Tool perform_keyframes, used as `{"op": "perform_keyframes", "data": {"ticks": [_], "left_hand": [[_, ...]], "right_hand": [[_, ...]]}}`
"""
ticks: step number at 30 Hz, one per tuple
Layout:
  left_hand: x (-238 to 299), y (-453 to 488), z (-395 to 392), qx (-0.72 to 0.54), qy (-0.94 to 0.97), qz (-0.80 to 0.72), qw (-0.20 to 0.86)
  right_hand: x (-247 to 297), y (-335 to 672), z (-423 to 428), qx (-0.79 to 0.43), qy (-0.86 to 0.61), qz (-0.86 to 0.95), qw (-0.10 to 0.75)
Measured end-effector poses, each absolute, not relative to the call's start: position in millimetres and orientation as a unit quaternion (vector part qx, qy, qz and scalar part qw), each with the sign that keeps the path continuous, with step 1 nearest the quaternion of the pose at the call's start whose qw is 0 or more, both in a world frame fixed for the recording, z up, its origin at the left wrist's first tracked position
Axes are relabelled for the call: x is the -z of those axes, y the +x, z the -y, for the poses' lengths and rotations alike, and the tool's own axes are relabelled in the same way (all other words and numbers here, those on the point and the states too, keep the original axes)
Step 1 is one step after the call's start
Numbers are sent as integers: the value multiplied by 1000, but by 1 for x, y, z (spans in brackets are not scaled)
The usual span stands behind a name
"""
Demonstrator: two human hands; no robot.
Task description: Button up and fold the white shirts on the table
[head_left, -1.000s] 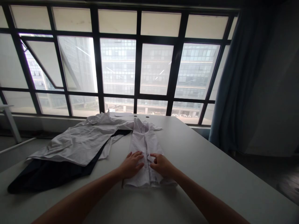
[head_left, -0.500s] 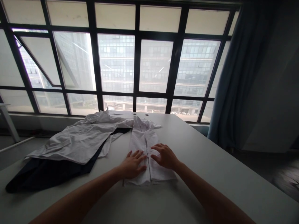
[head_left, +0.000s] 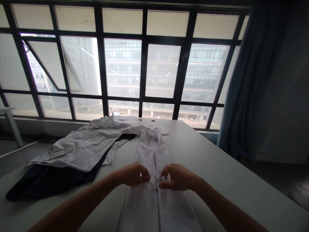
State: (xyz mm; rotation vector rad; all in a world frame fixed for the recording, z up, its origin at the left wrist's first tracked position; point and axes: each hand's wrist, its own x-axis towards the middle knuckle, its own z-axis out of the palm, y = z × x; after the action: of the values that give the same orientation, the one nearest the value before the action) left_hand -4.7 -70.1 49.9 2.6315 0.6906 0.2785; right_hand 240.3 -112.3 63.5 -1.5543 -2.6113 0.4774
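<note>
A white shirt [head_left: 145, 206] stretches from the middle of the table down past the bottom of the head view. Its two front edges run almost side by side along a dark gap, and the collar end points away from me. My left hand [head_left: 135, 174] has its fingers curled in and pinches the left front near that gap. Across from it, my right hand [head_left: 178, 177] is curled with thumb and fingers on the right front edge. The fingertips are partly hidden. The near part of the shirt looks raised toward me and slightly blurred.
To the left lies another white shirt [head_left: 82, 148], spread over a dark navy cloth [head_left: 48, 182]. Both rest on the white table [head_left: 217, 174]. Behind stand large windows [head_left: 123, 67], with a blue curtain [head_left: 248, 96] at the right. A white table leg [head_left: 14, 125] shows at far left.
Both hands were flat or loosely spread on the shirt; now they have curled onto its front edges. The shirt's near end has come toward me and out of the bottom of the view.
</note>
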Motion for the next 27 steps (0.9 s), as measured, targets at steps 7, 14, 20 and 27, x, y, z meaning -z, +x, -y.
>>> {"op": "perform_keyframes", "data": {"ticks": [7, 14, 20, 27], "left_hand": [[-14, -4, 45, -121, 944, -290, 96], [-9, 2, 59, -78, 940, -328, 52], [-27, 29, 9, -143, 927, -347, -26], [-31, 39, -59, -104, 943, -310, -55]], "right_hand": [[-24, 259, 72, -45, -513, 847, 130], [-19, 256, 74, -19, -510, 853, 113], [-20, 247, 74, 7, -498, 856, 136], [-17, 248, 76, 1, -506, 850, 144]]}}
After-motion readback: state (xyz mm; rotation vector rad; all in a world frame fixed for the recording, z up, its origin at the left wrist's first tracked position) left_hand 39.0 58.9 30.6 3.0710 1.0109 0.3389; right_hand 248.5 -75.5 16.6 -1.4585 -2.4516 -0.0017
